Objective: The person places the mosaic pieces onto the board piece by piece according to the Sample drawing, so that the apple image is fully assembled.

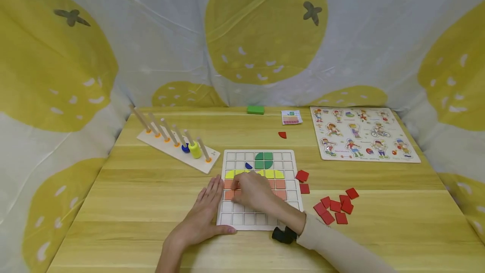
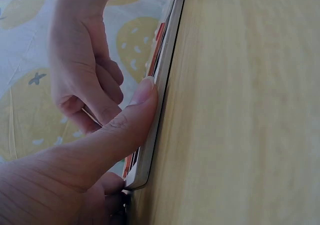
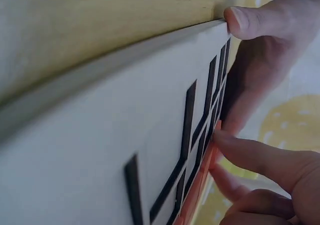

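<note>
Backdrop cloth [image 1: 159,33]: white with large yellow fruit prints, rising at the far side and both flanks
Table [image 1: 132,205]: pale wood with visible grain, lying before the person
Picture board [image 1: 411,158]: flat at the far right, decorated with small figures at sport
Grid board [image 1: 248,219]: flat near the middle; green pieces [image 1: 268,156] form a rounded cluster in its far rows, a row of yellow pieces [image 1: 269,174] lies nearer, then two rows of orange squares [image 1: 280,184]
Peg stand [image 1: 178,151]: set obliquely beyond the grid board's far left corner; six upright pegs, with a yellow ring [image 1: 195,151] and a blue ring [image 1: 185,148] on neighbouring pegs
Left hand [image 1: 202,212]: fingers straight along the grid board's left edge, thumb spread wide to its near edge
Right hand [image 1: 254,189]: over the grid's left half, fingers curled, grip narrow; thumb and a fingertip pinch one orange square at the orange rows
Black object [image 1: 284,235]: beside the right wrist, at the grid board's near edge
Printed card [image 1: 291,117]: on the far side, left of the picture board
Green block [image 1: 255,110]: against the cloth's foot
Red squares [image 1: 335,206]: a loose group at right, two more just beside the grid board
Red quarter-circle [image 1: 282,135]: between card and grid board
Blue half-circle [image 1: 248,166]: on the grid board, left of the green pieces
</note>
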`<state>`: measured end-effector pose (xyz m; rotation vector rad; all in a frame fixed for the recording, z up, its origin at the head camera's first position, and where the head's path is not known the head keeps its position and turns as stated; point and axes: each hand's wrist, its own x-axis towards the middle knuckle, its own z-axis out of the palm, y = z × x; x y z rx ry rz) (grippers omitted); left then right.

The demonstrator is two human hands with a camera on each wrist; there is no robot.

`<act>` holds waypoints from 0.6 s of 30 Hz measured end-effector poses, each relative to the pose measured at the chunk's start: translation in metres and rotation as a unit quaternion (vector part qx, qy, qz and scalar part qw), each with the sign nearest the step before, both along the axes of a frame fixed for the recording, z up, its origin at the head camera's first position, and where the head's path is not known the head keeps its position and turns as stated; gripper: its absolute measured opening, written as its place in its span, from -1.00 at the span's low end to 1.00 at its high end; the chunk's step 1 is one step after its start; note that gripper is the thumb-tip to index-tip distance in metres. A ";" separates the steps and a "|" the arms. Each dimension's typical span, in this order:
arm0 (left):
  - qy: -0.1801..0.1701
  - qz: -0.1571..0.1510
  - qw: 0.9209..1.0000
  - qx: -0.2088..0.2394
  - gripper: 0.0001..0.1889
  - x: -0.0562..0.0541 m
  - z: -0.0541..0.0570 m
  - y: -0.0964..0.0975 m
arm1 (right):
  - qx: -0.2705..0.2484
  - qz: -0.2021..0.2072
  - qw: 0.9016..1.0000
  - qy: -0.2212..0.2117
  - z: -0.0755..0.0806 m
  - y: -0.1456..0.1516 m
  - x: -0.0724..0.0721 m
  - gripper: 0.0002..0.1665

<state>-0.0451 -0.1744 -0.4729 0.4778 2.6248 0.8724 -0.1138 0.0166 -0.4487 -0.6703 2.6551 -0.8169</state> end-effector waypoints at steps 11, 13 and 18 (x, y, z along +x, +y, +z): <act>-0.018 0.005 1.000 -0.018 0.38 0.000 -0.001 0.000 | -0.036 -0.004 0.999 0.001 -0.005 0.000 -0.005 -0.81; -0.020 0.006 1.000 -0.020 0.38 0.000 -0.001 0.000 | -0.037 -0.008 0.999 -0.005 -0.005 -0.001 -0.005 -0.81; -0.013 0.004 1.000 -0.007 0.38 -0.001 0.000 0.001 | -0.038 -0.011 0.999 -0.017 -0.002 0.004 -0.006 -0.81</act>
